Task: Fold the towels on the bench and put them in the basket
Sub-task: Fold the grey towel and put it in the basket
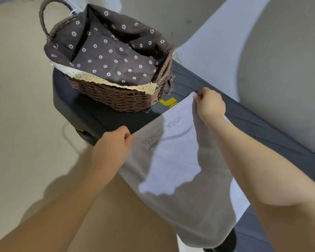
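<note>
Head view, nearest zone: a pale grey towel [173, 171] printed "YOGA FITNESS" lies along the dark bench [102, 115], its near end drooping off the bench edge toward the camera. Mid zone: the left hand [113, 144] pinches the towel's far left corner; the right hand [210, 104] pinches the far right corner. The hands are well apart, stretching the far edge between them. Far zone: a brown wicker basket [115, 96] stands on the bench end, just beyond the towel, lined with dark flower-print fabric [109, 57] trimmed in cream lace.
</note>
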`<state>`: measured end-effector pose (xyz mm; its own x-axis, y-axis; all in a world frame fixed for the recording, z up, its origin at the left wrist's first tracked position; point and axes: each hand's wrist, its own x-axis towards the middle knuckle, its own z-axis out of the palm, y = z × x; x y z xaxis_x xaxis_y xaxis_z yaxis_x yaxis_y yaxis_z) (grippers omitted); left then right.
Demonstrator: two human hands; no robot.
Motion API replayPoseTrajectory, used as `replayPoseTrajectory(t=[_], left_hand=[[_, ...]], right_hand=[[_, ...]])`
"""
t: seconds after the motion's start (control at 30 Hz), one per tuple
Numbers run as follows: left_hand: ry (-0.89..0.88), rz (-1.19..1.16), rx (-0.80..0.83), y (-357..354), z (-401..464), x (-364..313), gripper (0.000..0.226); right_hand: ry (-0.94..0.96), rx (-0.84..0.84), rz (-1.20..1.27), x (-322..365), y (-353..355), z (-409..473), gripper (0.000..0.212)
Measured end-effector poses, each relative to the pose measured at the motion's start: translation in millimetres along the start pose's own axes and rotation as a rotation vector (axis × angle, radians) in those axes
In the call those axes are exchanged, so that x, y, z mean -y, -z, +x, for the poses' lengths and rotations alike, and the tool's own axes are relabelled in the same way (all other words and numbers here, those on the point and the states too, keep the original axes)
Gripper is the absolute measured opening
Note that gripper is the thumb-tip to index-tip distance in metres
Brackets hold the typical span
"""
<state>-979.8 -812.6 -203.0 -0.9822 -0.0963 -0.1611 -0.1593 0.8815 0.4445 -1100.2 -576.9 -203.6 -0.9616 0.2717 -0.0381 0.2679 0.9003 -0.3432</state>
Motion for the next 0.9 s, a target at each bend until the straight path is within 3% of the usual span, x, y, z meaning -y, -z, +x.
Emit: replayPoseTrajectory(t=[0.17, 0.33, 0.4, 0.47, 0.53, 0.63, 0.77, 0.9], left_hand=[[-0.002, 0.233, 0.021, 6.6, 3.2, -10.0, 0.022], [-0.481, 0.239, -0.272, -3.4, 10.0, -24.3, 0.009], [-0.579, 0.193, -0.237, -17.5, 19.6, -49.9, 0.018], [-0.651, 0.189, -0.18, -33.9, 35.0, -83.4, 0.01], [-0.739, 0.156, -0.122, -46.5, 54.3, -115.7, 0.034], [-0.61, 0.267, 0.178, -44.5, 80.8, -153.8, 0.058], [-0.715, 0.558, 0.082, -50.2, 102.6, -171.1, 0.036], [-0.813, 0.636, 0.049, -54.8, 111.6, -177.9, 0.023]], right_hand=[[-0.046, -0.071, -0.043, -0.4, -9.2, -6.7, 0.03], [0.026, -0.05, -0.012, -23.4, 6.1, -26.7, 0.031], [0.007, -0.041, -0.033, -42.6, 17.0, -40.6, 0.03], [-0.056, -0.018, -0.027, -62.3, 28.7, -54.1, 0.03], [-0.095, 0.011, -0.032, -80.9, 40.3, -66.7, 0.03], [-0.127, 0.038, -0.056, -109.0, 55.6, -87.6, 0.028], [-0.221, 0.061, -0.047, -143.3, 71.3, -115.1, 0.024], [-0.307, 0.067, 0.055, -163.6, 77.6, -130.3, 0.015]])
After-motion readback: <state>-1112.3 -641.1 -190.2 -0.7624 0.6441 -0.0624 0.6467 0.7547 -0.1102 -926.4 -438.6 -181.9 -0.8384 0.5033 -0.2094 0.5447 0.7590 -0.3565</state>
